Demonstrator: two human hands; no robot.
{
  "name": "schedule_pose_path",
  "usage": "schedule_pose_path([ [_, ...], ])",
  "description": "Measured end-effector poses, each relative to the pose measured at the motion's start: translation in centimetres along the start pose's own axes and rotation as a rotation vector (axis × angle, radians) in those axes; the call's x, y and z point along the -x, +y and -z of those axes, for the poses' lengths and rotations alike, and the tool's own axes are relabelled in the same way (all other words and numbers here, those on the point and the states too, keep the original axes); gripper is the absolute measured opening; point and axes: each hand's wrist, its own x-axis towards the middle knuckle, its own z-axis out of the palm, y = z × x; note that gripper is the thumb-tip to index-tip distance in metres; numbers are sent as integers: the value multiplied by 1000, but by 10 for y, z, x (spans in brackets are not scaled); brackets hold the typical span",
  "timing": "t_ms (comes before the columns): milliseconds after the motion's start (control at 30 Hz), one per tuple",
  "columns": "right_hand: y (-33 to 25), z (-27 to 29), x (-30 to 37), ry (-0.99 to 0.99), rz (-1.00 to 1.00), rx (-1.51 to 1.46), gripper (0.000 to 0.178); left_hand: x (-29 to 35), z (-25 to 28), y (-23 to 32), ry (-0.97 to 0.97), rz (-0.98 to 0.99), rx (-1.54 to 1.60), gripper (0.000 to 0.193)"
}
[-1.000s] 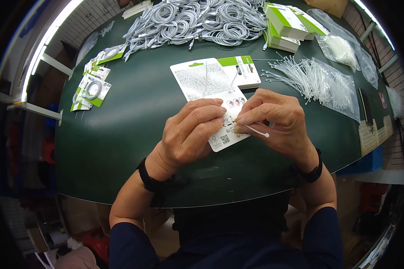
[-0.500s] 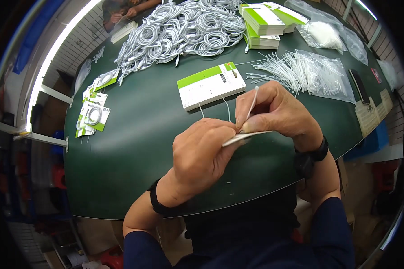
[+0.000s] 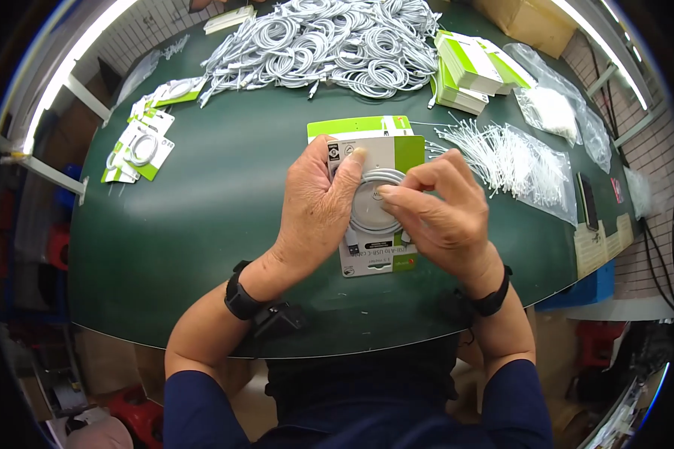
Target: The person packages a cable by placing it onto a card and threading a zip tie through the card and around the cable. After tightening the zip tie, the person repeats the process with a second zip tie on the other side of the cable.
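My left hand [image 3: 314,198] is closed on the left edge of a white and green packaging card [image 3: 374,155], its thumb lying over the front. A white USB cable [image 3: 363,224] lies coiled on the card, with a plug at the coil's lower left. My right hand [image 3: 445,213] is closed in a pinch over the right of the coil, its thumb tip near the middle. Whether anything is between those fingers is hidden. Behind the held card lies a stack of similar cards [image 3: 352,127], partly covered by it.
A big heap of coiled white cables [image 3: 337,49] is at the back. White cable ties [image 3: 494,161] spill from a clear bag on the right, below card stacks [image 3: 468,63]. Carded cables [image 3: 144,148] lie at far left. A dark phone [image 3: 587,202] is at the right edge.
The card has turned from edge-on to face up, showing the coil. My right hand no longer has the cable tie's end sticking up from its fingers. The view has shifted somewhat.
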Motion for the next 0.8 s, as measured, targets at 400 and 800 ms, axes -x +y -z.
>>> schedule_pose_path([
  [400,6,-16,4,-10,128,232,28,3,-3,-8,-45,47,49,19],
  [800,13,-15,7,132,28,105,22,9,-5,8,-181,60,44,26],
])
